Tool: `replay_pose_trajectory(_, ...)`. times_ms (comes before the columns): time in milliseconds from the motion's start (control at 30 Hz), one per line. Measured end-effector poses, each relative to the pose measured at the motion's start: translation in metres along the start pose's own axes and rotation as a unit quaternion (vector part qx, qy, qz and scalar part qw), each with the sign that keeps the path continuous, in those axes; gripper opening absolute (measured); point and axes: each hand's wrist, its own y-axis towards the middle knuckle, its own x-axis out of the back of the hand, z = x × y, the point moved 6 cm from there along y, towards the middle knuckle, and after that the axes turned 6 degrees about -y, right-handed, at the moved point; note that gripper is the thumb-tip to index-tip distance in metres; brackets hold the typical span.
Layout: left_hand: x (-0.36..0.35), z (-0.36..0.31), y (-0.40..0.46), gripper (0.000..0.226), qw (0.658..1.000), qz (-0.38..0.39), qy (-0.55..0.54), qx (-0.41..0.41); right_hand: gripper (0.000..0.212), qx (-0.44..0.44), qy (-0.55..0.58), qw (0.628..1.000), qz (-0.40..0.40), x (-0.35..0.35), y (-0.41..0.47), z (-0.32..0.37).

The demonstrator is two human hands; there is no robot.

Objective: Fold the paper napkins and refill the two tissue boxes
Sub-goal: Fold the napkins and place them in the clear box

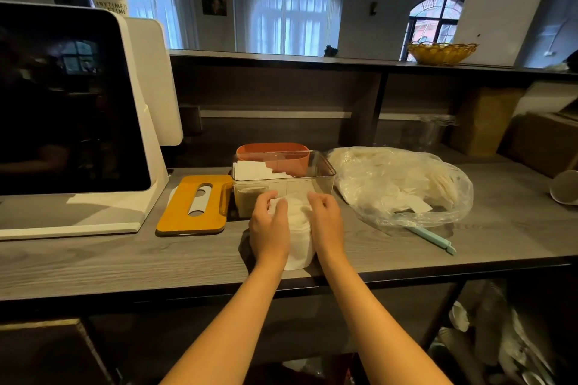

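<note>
A white napkin stack is pinched between left hand and right hand, each grip closed on it, near the surface edge. The clear tissue box stands just beyond.

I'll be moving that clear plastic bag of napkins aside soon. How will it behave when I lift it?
Probably floppy: the plastic bag slumps in a wrinkled mound on the counter. Likely light for its bulk, since only loose white napkins show inside. Its glossy film may slip, and its contents could shift.

clear box ahead — bag right, lid left
</note>
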Motion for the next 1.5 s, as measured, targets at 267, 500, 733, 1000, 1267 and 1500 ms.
replay_pose_trajectory(267,-0.003,-0.006,-0.004,0.018,0.999,0.028,-0.001,-0.033,0.015,0.009,-0.016,1.000,0.019,-0.004,0.001,0.000)
replay_pose_trajectory(500,-0.001,-0.018,-0.008,0.022,0.974,0.065,0.153,-0.156,0.016,0.000,-0.021,0.998,-0.058,0.011,0.000,0.000)
replay_pose_trajectory(733,-0.011,-0.038,-0.004,0.105,0.739,0.426,0.467,-0.236,0.034,-0.012,0.019,0.999,-0.050,0.013,0.000,0.004)
replay_pose_trajectory(1000,-0.028,-0.050,0.020,0.049,0.708,0.474,0.497,-0.164,0.018,-0.012,0.120,0.993,0.017,0.008,0.000,0.006)
replay_pose_trajectory(1267,-0.028,-0.045,0.021,0.071,0.676,0.490,0.534,-0.133,0.017,-0.024,0.013,1.000,0.011,0.007,0.000,0.002)
replay_pose_trajectory(1500,-0.028,-0.039,0.018,0.092,0.700,0.459,0.519,-0.173,0.033,-0.044,0.106,0.991,0.071,-0.005,-0.007,0.003)
